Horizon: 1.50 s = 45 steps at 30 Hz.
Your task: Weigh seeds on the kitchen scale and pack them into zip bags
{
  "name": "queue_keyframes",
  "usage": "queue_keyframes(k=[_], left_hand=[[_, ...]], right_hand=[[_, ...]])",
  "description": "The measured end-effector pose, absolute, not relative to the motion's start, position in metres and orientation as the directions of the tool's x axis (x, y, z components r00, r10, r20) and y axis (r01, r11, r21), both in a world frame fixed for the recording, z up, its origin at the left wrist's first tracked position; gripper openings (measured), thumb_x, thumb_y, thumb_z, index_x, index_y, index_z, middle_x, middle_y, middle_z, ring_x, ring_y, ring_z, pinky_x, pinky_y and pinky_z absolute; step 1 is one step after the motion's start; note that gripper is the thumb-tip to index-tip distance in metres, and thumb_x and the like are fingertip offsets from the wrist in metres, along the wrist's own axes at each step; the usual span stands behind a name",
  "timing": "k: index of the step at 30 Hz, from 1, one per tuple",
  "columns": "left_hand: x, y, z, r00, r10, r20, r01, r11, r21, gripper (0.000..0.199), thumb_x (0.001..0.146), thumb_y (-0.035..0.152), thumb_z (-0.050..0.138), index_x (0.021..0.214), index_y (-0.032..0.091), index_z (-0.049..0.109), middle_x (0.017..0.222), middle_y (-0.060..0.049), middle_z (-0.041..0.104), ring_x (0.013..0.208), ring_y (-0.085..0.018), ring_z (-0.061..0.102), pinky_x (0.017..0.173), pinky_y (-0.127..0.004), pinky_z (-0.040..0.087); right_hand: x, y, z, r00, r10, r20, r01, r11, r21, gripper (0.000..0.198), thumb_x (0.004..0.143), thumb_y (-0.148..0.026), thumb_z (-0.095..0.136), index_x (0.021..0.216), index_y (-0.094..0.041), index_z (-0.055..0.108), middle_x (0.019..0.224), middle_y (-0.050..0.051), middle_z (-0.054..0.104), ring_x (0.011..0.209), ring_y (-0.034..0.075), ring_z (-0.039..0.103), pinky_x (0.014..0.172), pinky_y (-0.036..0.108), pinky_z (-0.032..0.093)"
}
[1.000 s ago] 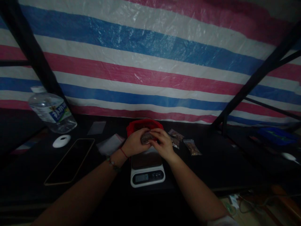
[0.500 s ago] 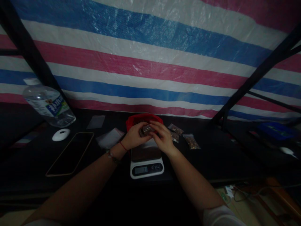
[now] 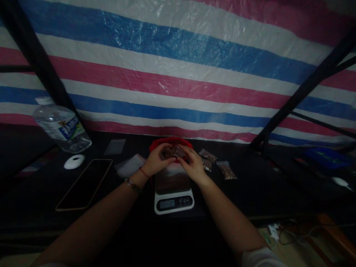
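My left hand [image 3: 156,161] is closed around a small clear container with brown bits in it [image 3: 166,152]; its exact kind is unclear. Right beside that, my right hand [image 3: 194,163] grips a small clear plastic cup [image 3: 177,151], tilted so that its round end faces me. Both hands are above the far end of a white kitchen scale [image 3: 174,213], whose display shows digits. Behind them is a red bowl or bag [image 3: 169,140], partly covered by the hands. Small zip bags of brown bits [image 3: 208,155] lie just right of my right hand.
Another filled zip bag [image 3: 227,170] lies farther right. On the left are clear plastic bags [image 3: 129,165], a single flat bag [image 3: 115,147], a phone [image 3: 85,184], a white mouse [image 3: 74,161] and a large bottle [image 3: 62,126]. A striped sheet [image 3: 167,81] hangs behind.
The small cup in my right hand has turned and come apart from the container in my left hand, exposing its brown contents. The view has shifted slightly.
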<state>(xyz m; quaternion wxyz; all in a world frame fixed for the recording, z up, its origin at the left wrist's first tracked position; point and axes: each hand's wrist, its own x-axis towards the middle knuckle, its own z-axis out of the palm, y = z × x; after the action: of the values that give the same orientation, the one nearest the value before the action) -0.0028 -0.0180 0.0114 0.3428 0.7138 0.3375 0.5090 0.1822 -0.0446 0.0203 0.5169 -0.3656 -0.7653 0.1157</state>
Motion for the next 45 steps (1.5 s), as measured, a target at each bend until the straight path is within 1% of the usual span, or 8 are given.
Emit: queue_keyframes(k=[7, 11, 17, 20, 25, 32, 40, 45], left_hand=[[-0.007, -0.005, 0.006, -0.022, 0.922, 0.385, -0.105, -0.386, 0.917, 0.046, 0.074, 0.045, 0.063, 0.111, 0.02, 0.052, 0.092, -0.004, 0.063, 0.079, -0.015, 0.062, 0.074, -0.031, 0.052], [-0.011, -0.001, 0.006, -0.106, 0.911, 0.399, -0.111, -0.41, 0.905, 0.049, 0.067, 0.041, 0.07, 0.108, 0.019, 0.053, 0.089, -0.002, 0.062, 0.08, -0.015, 0.061, 0.076, -0.029, 0.051], [-0.009, -0.008, 0.004, 0.149, 0.836, 0.527, 0.201, -0.548, 0.812, 0.051, 0.067, 0.037, 0.073, 0.11, 0.018, 0.055, 0.098, -0.006, 0.065, 0.087, -0.019, 0.064, 0.081, -0.034, 0.052], [-0.003, -0.016, 0.008, 0.288, 0.796, 0.533, 0.292, -0.603, 0.743, 0.052, 0.067, 0.037, 0.074, 0.112, 0.019, 0.055, 0.103, -0.007, 0.066, 0.09, -0.022, 0.065, 0.081, -0.036, 0.052], [0.002, -0.025, 0.017, 0.322, 0.762, 0.562, 0.374, -0.647, 0.664, 0.049, 0.068, 0.036, 0.072, 0.111, 0.019, 0.056, 0.108, -0.008, 0.065, 0.099, -0.023, 0.064, 0.088, -0.037, 0.051], [0.003, -0.027, 0.016, 0.339, 0.744, 0.576, 0.383, -0.668, 0.638, 0.048, 0.069, 0.031, 0.069, 0.113, 0.018, 0.056, 0.11, -0.007, 0.065, 0.101, -0.023, 0.063, 0.091, -0.037, 0.05], [0.001, -0.022, 0.011, 0.251, 0.806, 0.536, 0.193, -0.585, 0.788, 0.052, 0.069, 0.035, 0.073, 0.114, 0.017, 0.054, 0.11, -0.009, 0.064, 0.098, -0.022, 0.064, 0.086, -0.036, 0.052], [-0.003, -0.016, 0.007, 0.236, 0.822, 0.519, 0.136, -0.557, 0.82, 0.052, 0.069, 0.034, 0.074, 0.114, 0.016, 0.055, 0.105, -0.009, 0.065, 0.093, -0.021, 0.064, 0.083, -0.035, 0.052]], right_hand=[[0.184, -0.037, 0.01, -0.079, 0.675, 0.733, 0.354, 0.707, -0.613, 0.045, 0.081, -0.019, 0.062, 0.124, -0.027, 0.057, 0.121, 0.008, 0.062, 0.116, 0.022, 0.057, 0.099, 0.041, 0.05], [0.181, -0.033, 0.002, -0.055, 0.738, 0.672, 0.268, 0.66, -0.702, 0.046, 0.079, -0.022, 0.064, 0.124, -0.026, 0.054, 0.124, 0.009, 0.058, 0.118, 0.022, 0.055, 0.096, 0.039, 0.053], [0.179, -0.034, 0.003, -0.044, 0.747, 0.663, 0.107, 0.663, -0.741, 0.038, 0.081, -0.027, 0.065, 0.117, -0.026, 0.054, 0.12, 0.008, 0.059, 0.114, 0.021, 0.059, 0.093, 0.04, 0.054], [0.182, -0.039, 0.012, -0.06, 0.718, 0.694, 0.23, 0.686, -0.69, 0.026, 0.08, -0.028, 0.067, 0.106, -0.027, 0.063, 0.121, 0.008, 0.058, 0.117, 0.023, 0.055, 0.093, 0.041, 0.053], [0.182, -0.05, 0.026, -0.246, 0.64, 0.728, 0.4, 0.751, -0.526, 0.024, 0.085, -0.026, 0.062, 0.107, -0.031, 0.069, 0.112, 0.005, 0.064, 0.109, 0.023, 0.06, 0.097, 0.043, 0.049], [0.179, -0.056, 0.029, -0.332, 0.537, 0.776, 0.403, 0.824, -0.398, 0.03, 0.089, -0.022, 0.054, 0.116, -0.032, 0.064, 0.121, 0.004, 0.064, 0.114, 0.022, 0.058, 0.1, 0.045, 0.047], [0.181, -0.052, 0.028, -0.201, 0.578, 0.791, 0.439, 0.775, -0.455, 0.03, 0.087, -0.024, 0.058, 0.116, -0.03, 0.062, 0.123, 0.006, 0.062, 0.117, 0.023, 0.057, 0.1, 0.044, 0.047], [0.182, -0.046, 0.025, -0.254, 0.595, 0.762, 0.445, 0.772, -0.454, 0.042, 0.083, -0.02, 0.06, 0.125, -0.028, 0.057, 0.122, 0.007, 0.062, 0.115, 0.022, 0.057, 0.1, 0.042, 0.046]])
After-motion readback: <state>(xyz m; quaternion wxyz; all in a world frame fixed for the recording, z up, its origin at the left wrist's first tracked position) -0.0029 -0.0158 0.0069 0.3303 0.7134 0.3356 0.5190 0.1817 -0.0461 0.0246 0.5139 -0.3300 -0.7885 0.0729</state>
